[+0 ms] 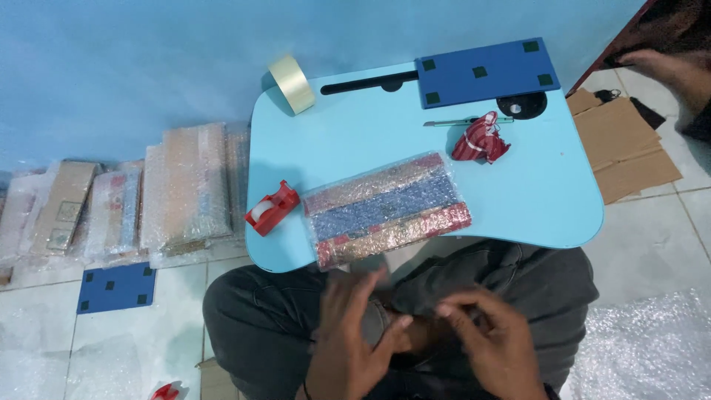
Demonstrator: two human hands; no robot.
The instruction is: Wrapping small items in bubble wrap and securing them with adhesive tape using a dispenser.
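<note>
Head view: left hand [348, 341] and right hand [489, 344] together over lap, fingers blurred, grip contents unclear; bubble-wrapped package [385, 209] overhangs near edge of tabletop [548, 185], knee bump could tip it; red tape dispenser [271, 208] at left edge likewise

A: How were the two hands placed?
B: Both were held low over the lap, palms down. The left hand [348, 337] had its fingers spread and blurred; the right hand [492, 341] lay just beside it, fingers curved inward.

A: Were they touching?
B: Their fingertips met between them; whether either held anything could not be told.
</note>
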